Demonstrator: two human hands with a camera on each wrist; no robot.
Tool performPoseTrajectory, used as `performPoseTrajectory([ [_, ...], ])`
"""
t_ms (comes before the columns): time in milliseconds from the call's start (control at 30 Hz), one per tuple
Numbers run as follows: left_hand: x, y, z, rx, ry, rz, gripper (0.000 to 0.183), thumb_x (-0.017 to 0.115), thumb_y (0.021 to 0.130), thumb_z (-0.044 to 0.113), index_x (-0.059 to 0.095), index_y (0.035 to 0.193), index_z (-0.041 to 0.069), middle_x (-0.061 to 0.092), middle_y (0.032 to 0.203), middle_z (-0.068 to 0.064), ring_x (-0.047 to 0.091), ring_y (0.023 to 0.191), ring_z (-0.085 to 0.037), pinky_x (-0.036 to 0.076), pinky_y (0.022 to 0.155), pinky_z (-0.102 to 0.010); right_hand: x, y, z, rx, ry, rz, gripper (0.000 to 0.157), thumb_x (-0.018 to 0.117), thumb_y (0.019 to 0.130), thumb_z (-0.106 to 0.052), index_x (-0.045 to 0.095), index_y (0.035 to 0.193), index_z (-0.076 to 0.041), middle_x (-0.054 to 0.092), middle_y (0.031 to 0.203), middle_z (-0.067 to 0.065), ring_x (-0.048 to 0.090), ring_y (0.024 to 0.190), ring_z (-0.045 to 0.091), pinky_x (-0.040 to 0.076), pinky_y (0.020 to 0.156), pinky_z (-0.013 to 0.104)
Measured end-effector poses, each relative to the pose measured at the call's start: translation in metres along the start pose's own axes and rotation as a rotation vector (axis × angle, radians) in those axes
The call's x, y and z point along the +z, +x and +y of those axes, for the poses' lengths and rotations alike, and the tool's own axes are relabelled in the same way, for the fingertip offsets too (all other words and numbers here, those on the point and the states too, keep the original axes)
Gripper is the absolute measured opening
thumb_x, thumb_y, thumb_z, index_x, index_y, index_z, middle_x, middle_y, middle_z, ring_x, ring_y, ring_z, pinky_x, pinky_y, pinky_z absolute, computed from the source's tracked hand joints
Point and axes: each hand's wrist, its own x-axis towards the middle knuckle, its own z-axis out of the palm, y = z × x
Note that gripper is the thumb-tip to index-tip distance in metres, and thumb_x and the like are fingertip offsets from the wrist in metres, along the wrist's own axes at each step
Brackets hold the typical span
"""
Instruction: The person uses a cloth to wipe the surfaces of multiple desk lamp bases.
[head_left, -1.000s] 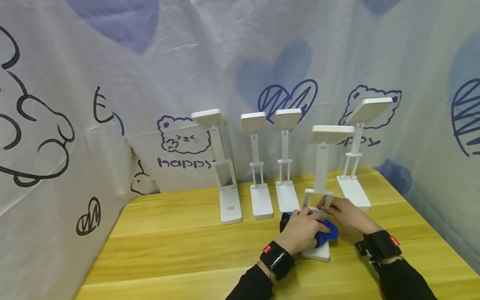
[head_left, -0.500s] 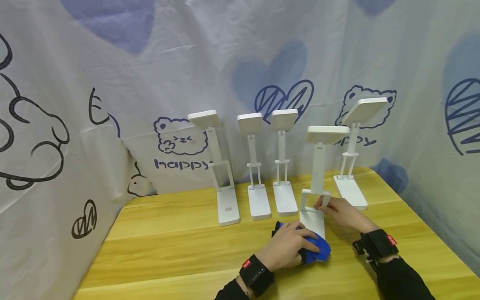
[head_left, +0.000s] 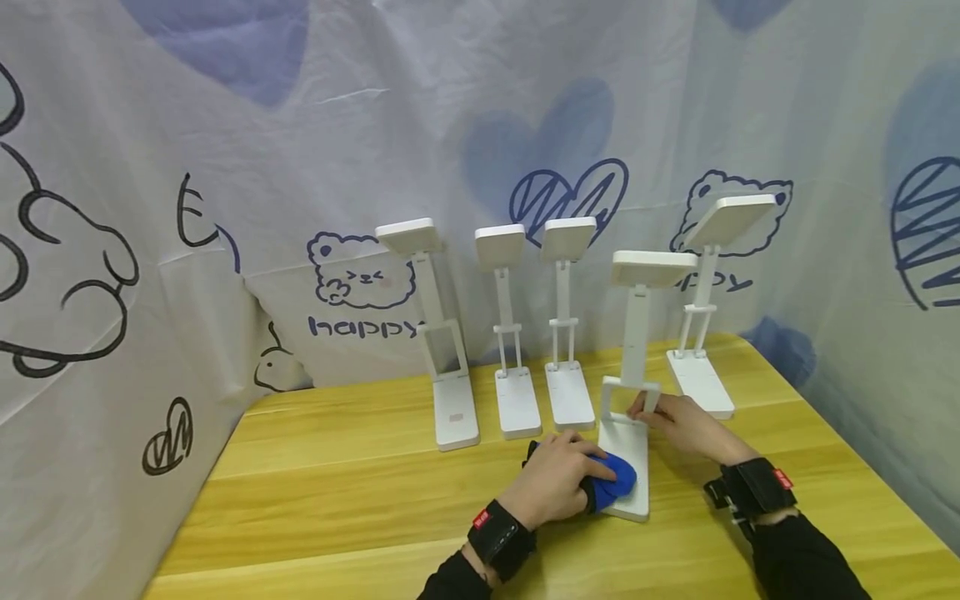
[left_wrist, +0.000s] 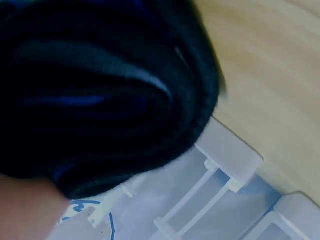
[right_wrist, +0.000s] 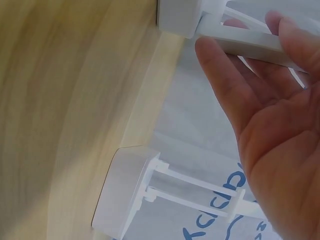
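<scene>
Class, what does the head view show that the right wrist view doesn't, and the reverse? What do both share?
Only the head view shows the left hand holding a blue cloth and five white lamp heads. Only the right wrist view shows the palm of the right hand. Both show that hand holding a side strut of the front lamp, another lamp's base, the wooden tabletop and the printed backdrop.

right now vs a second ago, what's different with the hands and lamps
The left hand, holding the blue and black cloth, has moved to the left across the lamp base, so the base's right edge now shows uncovered. Nothing was let go. The right hand still holds the lamp's lower frame, and the four other lamps stand where they were.
</scene>
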Motion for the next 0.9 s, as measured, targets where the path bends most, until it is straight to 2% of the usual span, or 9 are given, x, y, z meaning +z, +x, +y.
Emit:
performPoseTrajectory([
  [167, 0.004, 0.012, 0.003, -0.095, 0.094, 0.055, 0.047, 0.066, 0.074, 0.010, 0.070, 0.112, 0.038, 0.063, 0.120, 0.007, 0.050, 0.102, -0.015, 0.046, 0.089, -0.041, 0.000, 0.000, 0.001, -0.002, -0.001, 0.003, 0.012, 0.055, 0.094, -0.007, 0.066, 0.094, -0.011, 0.068, 0.094, 0.004, 0.063, 0.084, 0.020, 0.052, 0.069, 0.041],
  [367, 0.010, 0.032, 0.011, -0.214, 0.229, 0.064, 0.038, 0.067, 0.079, 0.020, 0.069, 0.114, 0.035, 0.065, 0.114, 0.006, 0.049, 0.092, -0.016, 0.046, 0.072, -0.035, 0.002, 0.000, 0.003, 0.003, 0.004, 0.002, 0.012, 0.054, 0.094, -0.008, 0.066, 0.094, -0.013, 0.068, 0.094, 0.003, 0.063, 0.086, 0.021, 0.053, 0.071, 0.042],
  [533, 0.014, 0.048, 0.019, -0.279, 0.307, 0.096, 0.023, 0.067, 0.083, 0.030, 0.071, 0.105, 0.033, 0.067, 0.106, 0.003, 0.049, 0.088, -0.016, 0.043, 0.066, -0.033, 0.002, 0.000, 0.003, 0.001, 0.014, -0.002, 0.012, 0.054, 0.094, -0.010, 0.065, 0.096, -0.015, 0.068, 0.095, 0.002, 0.062, 0.085, 0.018, 0.051, 0.070, 0.042],
  [733, 0.017, 0.060, 0.022, -0.269, 0.349, 0.106, 0.021, 0.065, 0.085, 0.033, 0.071, 0.104, 0.034, 0.067, 0.107, 0.002, 0.048, 0.093, -0.017, 0.042, 0.068, -0.033, 0.002, -0.001, 0.003, 0.015, 0.023, -0.006, 0.013, 0.053, 0.095, -0.013, 0.065, 0.098, -0.015, 0.067, 0.093, 0.001, 0.060, 0.083, 0.016, 0.049, 0.070, 0.042],
  [900, 0.017, 0.062, 0.020, -0.184, 0.344, 0.081, 0.029, 0.070, 0.081, 0.034, 0.069, 0.110, 0.039, 0.065, 0.114, 0.008, 0.046, 0.100, -0.015, 0.040, 0.069, -0.031, 0.003, -0.001, 0.004, 0.040, 0.036, -0.006, 0.013, 0.053, 0.096, -0.015, 0.066, 0.098, -0.014, 0.067, 0.092, 0.003, 0.060, 0.082, 0.015, 0.050, 0.069, 0.041],
])
